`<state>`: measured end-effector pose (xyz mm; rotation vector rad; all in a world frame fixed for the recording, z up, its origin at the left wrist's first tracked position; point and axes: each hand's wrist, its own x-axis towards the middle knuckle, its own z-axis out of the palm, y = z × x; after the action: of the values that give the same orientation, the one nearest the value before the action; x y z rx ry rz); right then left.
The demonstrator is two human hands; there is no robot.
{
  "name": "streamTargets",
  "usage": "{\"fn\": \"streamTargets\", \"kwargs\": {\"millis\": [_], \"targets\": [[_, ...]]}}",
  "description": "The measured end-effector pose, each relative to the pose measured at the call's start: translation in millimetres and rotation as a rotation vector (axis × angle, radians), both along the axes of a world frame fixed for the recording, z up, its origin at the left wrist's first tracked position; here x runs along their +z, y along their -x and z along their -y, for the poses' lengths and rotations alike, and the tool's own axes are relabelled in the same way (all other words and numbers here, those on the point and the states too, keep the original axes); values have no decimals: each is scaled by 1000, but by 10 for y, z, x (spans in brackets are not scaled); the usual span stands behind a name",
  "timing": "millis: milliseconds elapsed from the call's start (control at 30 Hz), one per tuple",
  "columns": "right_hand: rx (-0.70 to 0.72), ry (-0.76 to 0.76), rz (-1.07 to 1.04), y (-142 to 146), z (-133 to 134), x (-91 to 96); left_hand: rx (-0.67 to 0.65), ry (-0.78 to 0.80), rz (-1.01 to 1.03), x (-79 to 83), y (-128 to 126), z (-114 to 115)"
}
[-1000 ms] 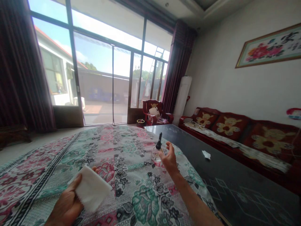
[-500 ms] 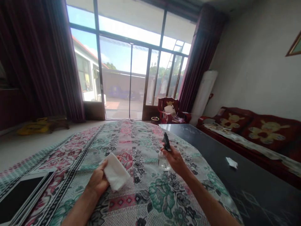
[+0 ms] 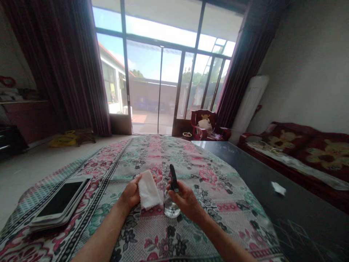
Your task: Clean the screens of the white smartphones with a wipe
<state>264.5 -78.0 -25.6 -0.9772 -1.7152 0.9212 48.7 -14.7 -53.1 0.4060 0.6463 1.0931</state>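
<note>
A folded white cloth [image 3: 149, 190] is held in my left hand [image 3: 132, 191], thumb on the near side and fingertips showing behind it. Just to its right, my right hand [image 3: 186, 199] is wrapped round a clear spray bottle [image 3: 171, 208] with a black trigger head, upright and partly filled with clear liquid. The bottle and the cloth are close together, over the flowered tablecloth [image 3: 188, 236]. On the left of the table lies a stack of tablets [image 3: 61, 203], the top one with a white frame and dark screen.
To the right is a dark tabletop [image 3: 253, 182] with a crumpled white tissue [image 3: 278, 188] on it. A red wooden sofa [image 3: 289, 145] stands behind that, and a chair [image 3: 207, 127] near the glass doors [image 3: 147, 91].
My right hand has brought the spray bottle left and nearer, beside the cloth. The view has turned left, so the tablet stack shows more fully.
</note>
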Motion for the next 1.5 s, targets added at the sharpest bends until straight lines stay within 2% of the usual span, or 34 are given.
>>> {"fn": "streamTargets", "kwargs": {"millis": [133, 367, 467, 567, 667, 733, 933, 1033, 1133, 1233, 1500], "targets": [[-56, 6, 2, 49, 4, 69, 29, -13, -8, -16, -29, 36], [-366, -22, 167, 190, 5, 106, 77, -38, 5, -40, -23, 150], [-410, -87, 178, 181, -36, 86, 79, -42, 13, -58, -14, 143], [-281, -163, 199, 126, -83, 105, 89, -40, 20, -59, -11, 140], [-81, -130, 245, 73, -108, 148, 97, -28, 23, -38, -15, 156], [-10, -101, 250, 59, -108, 169, 105, -19, 22, -22, -23, 165], [-70, -156, 181, 95, -46, 181, 146, -14, 17, 3, -43, 145], [64, -58, 124, 161, 51, 193, 169, -30, 17, 26, -26, 124], [242, 207, 39, 283, 180, 213, 205, -57, 23, 40, 23, 102], [319, 411, -9, 411, 279, 242, 226, -81, 27, 27, 87, 77], [298, 430, 137, 498, 275, 313, 242, -92, 53, 16, 128, 66]]}}
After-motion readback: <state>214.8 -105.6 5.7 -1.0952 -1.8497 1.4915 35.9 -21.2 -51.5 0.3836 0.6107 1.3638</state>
